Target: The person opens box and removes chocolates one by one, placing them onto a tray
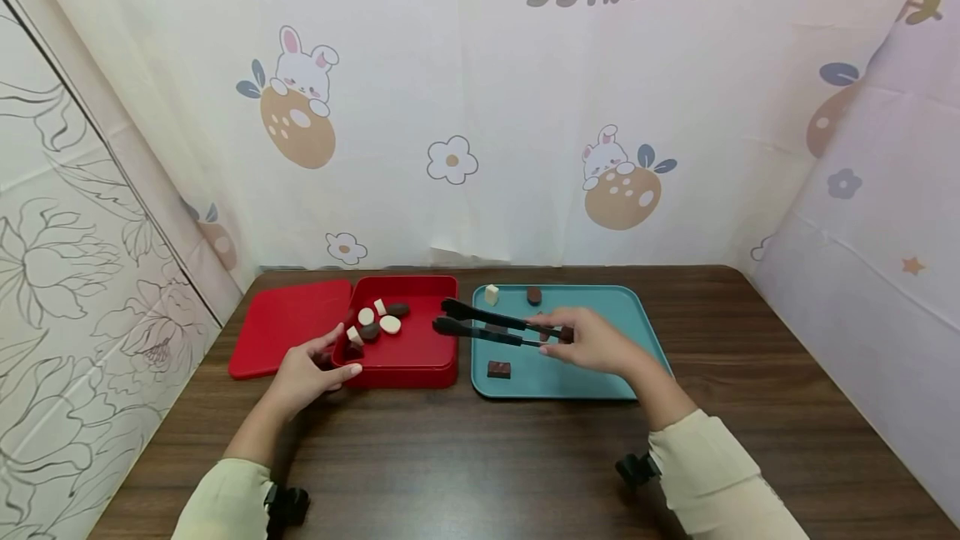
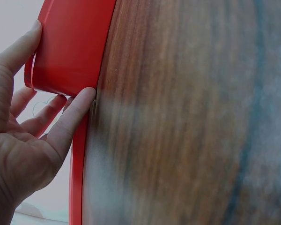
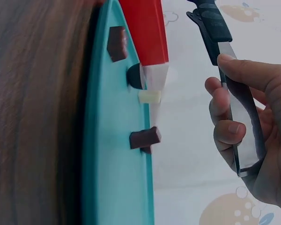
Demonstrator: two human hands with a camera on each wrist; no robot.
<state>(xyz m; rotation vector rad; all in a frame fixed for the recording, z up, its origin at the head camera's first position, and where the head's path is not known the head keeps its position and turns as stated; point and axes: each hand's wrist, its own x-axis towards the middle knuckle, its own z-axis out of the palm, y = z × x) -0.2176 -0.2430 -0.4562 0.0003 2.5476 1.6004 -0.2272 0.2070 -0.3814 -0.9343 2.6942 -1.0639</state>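
My left hand (image 1: 306,373) holds the front left corner of a red box (image 1: 408,377), thumb on its front wall and fingers along the left side. Dark and white chocolate-like pieces (image 1: 390,324) lie in the box's left half. In my right hand (image 1: 592,343) is a pair of black-tipped tongs (image 1: 487,333), gripped by the metal arms above a teal tray (image 1: 558,380). Their tips point left over the box's right rim, slightly parted, with nothing visible between them. The right wrist view shows thumb and fingers around the tongs (image 3: 246,136).
A red lid (image 1: 288,325) lies left of the box. On the tray are a white piece (image 1: 491,294), a dark piece (image 1: 534,296), a dark bar (image 1: 498,369) and others partly hidden by the tongs. A printed curtain (image 1: 450,90) hangs behind the wooden table (image 1: 465,457).
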